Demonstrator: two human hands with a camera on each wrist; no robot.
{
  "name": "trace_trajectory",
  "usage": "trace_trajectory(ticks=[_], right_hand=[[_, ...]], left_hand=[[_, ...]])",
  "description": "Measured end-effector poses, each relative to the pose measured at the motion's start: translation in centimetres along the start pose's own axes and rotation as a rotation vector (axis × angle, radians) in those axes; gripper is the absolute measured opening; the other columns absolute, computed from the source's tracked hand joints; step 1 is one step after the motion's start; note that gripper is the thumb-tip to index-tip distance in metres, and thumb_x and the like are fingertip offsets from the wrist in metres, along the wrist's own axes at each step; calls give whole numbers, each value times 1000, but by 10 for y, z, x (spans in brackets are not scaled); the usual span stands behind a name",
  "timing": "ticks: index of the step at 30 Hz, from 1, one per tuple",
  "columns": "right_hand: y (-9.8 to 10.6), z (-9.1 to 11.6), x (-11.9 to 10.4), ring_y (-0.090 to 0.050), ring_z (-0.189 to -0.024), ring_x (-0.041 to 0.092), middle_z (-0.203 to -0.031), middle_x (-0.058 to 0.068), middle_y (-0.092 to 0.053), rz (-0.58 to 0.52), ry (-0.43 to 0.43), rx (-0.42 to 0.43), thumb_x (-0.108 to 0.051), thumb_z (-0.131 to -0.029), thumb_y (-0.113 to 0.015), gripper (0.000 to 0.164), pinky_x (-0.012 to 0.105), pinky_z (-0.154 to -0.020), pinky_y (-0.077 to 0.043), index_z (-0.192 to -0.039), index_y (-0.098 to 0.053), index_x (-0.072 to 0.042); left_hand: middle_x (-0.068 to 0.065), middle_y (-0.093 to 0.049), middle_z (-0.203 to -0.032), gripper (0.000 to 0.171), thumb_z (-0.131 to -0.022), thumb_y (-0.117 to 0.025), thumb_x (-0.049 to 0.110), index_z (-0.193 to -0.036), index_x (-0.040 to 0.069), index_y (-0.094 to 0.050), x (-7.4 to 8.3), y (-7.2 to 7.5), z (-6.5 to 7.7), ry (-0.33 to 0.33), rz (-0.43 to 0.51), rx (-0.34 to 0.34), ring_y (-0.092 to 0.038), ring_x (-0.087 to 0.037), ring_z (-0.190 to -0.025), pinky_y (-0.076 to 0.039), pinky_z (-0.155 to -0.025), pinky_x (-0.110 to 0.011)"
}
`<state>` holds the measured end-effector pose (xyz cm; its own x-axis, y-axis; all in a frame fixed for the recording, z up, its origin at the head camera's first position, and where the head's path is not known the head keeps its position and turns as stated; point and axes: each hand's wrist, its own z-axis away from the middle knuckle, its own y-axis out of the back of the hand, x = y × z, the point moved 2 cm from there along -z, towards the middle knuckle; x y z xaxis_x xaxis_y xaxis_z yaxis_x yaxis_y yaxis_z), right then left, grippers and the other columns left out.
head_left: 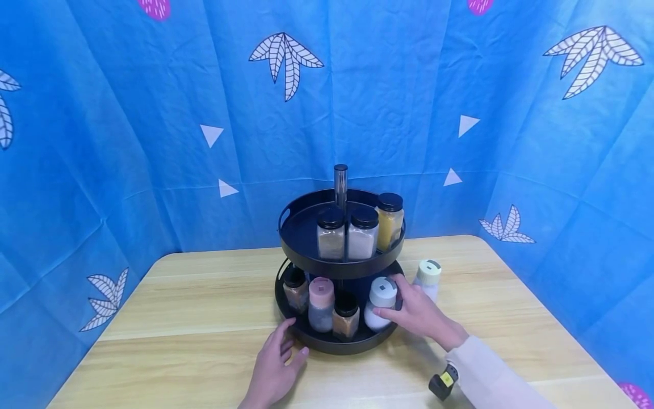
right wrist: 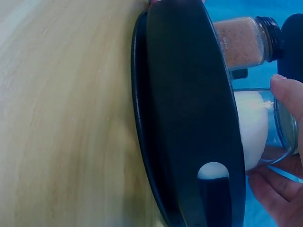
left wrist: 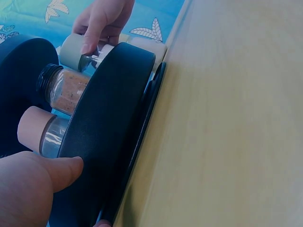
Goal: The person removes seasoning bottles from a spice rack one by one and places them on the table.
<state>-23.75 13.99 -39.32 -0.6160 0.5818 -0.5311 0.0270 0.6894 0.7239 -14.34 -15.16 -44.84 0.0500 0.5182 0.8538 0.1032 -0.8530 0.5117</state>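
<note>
At the front right of the lower black tray [head_left: 327,345], my right hand [head_left: 416,307] grips a clear jar [head_left: 377,318] of white powder with a pale blue-green cap. Its thumb and fingers are around the jar in the right wrist view, where the tray wall hides the jar's base. My left hand [head_left: 273,363] is at the tray's front left, its thumb [left wrist: 68,172] against the outer wall and a fingertip low by the base. Beside the held jar stand a black-lidded jar [head_left: 346,324] of reddish-brown seasoning and a pink-capped jar [head_left: 321,312].
An upper tray [head_left: 301,233] on a central post [head_left: 340,184] carries several black-lidded jars, one yellow-filled [head_left: 389,224]. Another dark-lidded jar [head_left: 296,295] stands at the lower tray's left. A pale-yellow-capped jar [head_left: 428,275] stands right of the trays on the wooden table [head_left: 204,318]. Blue cloth surrounds it.
</note>
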Motion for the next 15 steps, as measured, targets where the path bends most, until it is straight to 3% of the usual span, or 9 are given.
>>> trace_trajectory(ticks=[15], right_hand=[[7, -2, -4, -66, -83, 16, -100, 10, -70, -40, -20, 7, -40, -78, -76, 62, 36, -67, -58, -119, -48, -4]], left_hand=[[-27, -38, -143, 64, -85, -70, 18, -140, 14, -38, -2, 0, 0, -14, 10, 6, -54, -40, -115, -51, -93, -45]])
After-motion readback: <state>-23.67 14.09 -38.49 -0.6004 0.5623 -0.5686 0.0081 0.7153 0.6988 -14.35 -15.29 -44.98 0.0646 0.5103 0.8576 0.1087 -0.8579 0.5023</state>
